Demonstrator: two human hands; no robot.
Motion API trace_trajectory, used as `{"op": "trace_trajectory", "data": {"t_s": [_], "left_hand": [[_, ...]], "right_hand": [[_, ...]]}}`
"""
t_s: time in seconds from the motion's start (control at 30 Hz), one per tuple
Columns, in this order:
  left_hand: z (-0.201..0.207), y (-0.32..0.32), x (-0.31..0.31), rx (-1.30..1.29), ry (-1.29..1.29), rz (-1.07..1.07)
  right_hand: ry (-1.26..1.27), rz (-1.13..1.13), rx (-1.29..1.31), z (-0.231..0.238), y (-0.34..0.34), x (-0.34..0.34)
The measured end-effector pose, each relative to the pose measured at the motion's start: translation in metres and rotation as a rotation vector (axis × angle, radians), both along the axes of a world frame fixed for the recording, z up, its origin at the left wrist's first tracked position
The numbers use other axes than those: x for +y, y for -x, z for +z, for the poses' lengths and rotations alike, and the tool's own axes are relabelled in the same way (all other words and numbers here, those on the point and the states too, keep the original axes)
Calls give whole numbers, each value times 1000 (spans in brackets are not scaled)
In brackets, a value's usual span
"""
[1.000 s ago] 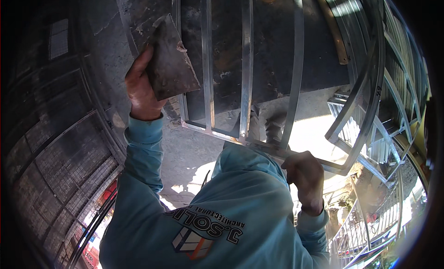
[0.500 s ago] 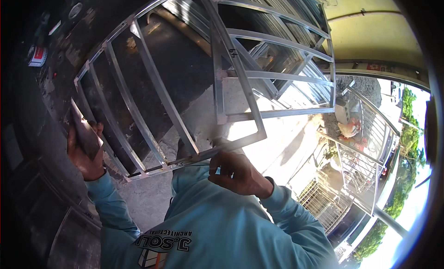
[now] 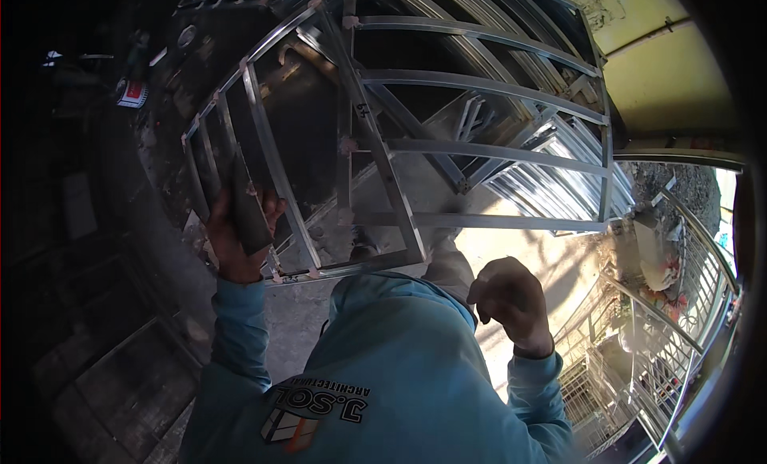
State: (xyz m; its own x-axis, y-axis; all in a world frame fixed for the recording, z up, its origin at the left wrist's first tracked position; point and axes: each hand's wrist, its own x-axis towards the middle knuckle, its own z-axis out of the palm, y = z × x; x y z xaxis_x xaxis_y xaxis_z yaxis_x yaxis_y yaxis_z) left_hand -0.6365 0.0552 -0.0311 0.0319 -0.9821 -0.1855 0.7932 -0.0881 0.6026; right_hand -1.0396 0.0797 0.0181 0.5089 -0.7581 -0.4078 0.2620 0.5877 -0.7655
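Observation:
My left hand (image 3: 232, 248) grips a flat, dark, tapering plate (image 3: 252, 224), held up over the left side of a metal frame with crossbars (image 3: 276, 160). Pinkish patches mark this frame's corners and joints. My right hand (image 3: 518, 308) is apart from the frame, to the right of its near corner, with the fingers curled in. Whether anything sits inside those curled fingers is hidden. A second barred metal frame (image 3: 495, 222) stands behind and to the right of the first, overlapping it.
A stack of bright metal lengths (image 3: 551, 172) lies beyond the second frame. At the far left is a red and white can (image 3: 133, 93). A metal railing (image 3: 667, 324) and a yellow wall (image 3: 647, 57) are on the right.
My view has shifted, so the frames sit differently in it. My right hand has moved right, away from the near frame's edge. My left hand, still holding the plate, now overlaps the frame's left bars.

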Motion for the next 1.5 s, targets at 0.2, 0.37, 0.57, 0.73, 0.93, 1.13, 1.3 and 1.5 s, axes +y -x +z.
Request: {"op": "trace_trajectory", "data": {"t_s": [0.2,0.37,0.57,0.73,0.93,1.13,1.3,1.5], "left_hand": [[1,45,15,-26,-125,145],[-1,67,11,-7,-287,278],[-23,52,-27,99,-385,117],[-30,48,-52,217,-484,-53],[-57,40,-58,691,-379,-300],[-69,33,-65,772,-395,-381],[-74,35,-65,803,-395,-320],[-76,34,-64,760,-388,-340]], "right_hand": [[-165,194,-233,-31,39,-31],[-320,390,-293,-41,36,-58],[-414,568,-226,-23,-38,-71],[-16,381,4,-33,-110,-54],[-54,323,317,-42,-158,-63],[-102,497,487,-31,-173,-78],[-26,672,656,-27,-179,-84],[36,715,719,-32,-177,-77]]}}
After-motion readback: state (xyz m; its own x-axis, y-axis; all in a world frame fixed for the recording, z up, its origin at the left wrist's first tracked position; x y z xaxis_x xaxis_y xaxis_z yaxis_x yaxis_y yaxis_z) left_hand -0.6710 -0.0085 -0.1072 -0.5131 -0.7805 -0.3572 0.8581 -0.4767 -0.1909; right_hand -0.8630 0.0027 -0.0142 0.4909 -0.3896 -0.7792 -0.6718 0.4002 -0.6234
